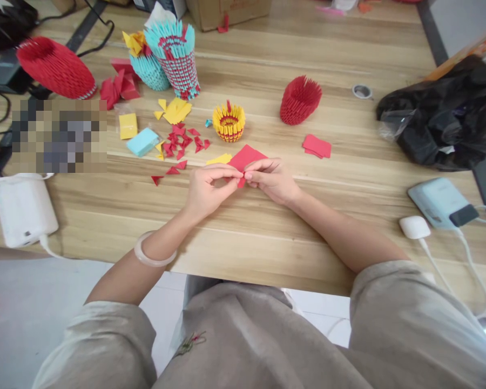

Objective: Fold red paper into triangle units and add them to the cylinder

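Between my fingertips is a small folded piece of red paper (241, 183), mostly hidden by the fingers. My left hand (213, 186) pinches it from one side, and my right hand (273, 179) pinches it from the other. Just beyond the hands lies flat red paper (248, 155), with yellow paper strips (219, 159) beside it. Several folded red paper triangles (182, 139) are scattered to the left of my left hand. Farther back stands a small yellow and red folded-paper bowl (229, 123).
At the back left stand a blue and red paper vase (178, 59) and a red paper piece (56, 67). A red paper cup (300, 101) and red slips (317, 146) lie right of centre. White power banks (24, 210) and a black plastic bag (445, 116) flank the table.
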Demonstrator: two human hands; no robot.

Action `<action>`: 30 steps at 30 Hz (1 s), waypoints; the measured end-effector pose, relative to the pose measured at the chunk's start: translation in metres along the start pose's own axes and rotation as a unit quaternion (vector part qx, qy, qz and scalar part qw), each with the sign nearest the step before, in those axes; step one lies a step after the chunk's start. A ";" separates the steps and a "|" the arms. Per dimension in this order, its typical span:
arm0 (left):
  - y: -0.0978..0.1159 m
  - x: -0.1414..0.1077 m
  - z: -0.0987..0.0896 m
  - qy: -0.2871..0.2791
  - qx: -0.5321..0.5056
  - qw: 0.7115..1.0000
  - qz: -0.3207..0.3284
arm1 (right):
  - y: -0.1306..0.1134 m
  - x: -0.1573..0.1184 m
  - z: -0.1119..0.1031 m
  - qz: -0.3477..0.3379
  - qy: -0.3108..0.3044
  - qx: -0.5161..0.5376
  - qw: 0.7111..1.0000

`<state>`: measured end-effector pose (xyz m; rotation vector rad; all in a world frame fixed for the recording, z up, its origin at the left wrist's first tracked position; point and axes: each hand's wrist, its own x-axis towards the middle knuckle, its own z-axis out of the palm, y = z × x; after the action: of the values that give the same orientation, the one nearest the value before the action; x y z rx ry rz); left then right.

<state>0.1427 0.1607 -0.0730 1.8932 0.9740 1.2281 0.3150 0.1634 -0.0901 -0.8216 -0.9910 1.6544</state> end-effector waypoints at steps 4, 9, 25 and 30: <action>0.000 0.000 0.000 -0.001 0.001 1.000 0.000 | -0.003 -0.001 0.002 0.007 0.005 0.012 1.000; 0.002 -0.001 0.000 -0.007 0.019 1.000 0.006 | -0.002 -0.002 0.002 -0.010 0.000 0.009 1.000; 0.009 -0.001 0.000 -0.020 0.086 0.994 0.072 | -0.004 -0.004 0.003 -0.002 -0.012 -0.003 1.000; 0.005 -0.002 0.001 0.010 0.022 0.999 -0.021 | -0.002 -0.003 0.003 -0.005 -0.002 -0.004 1.000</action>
<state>0.1445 0.1569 -0.0703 1.8869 1.0545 1.2120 0.3137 0.1603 -0.0870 -0.8176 -1.0038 1.6442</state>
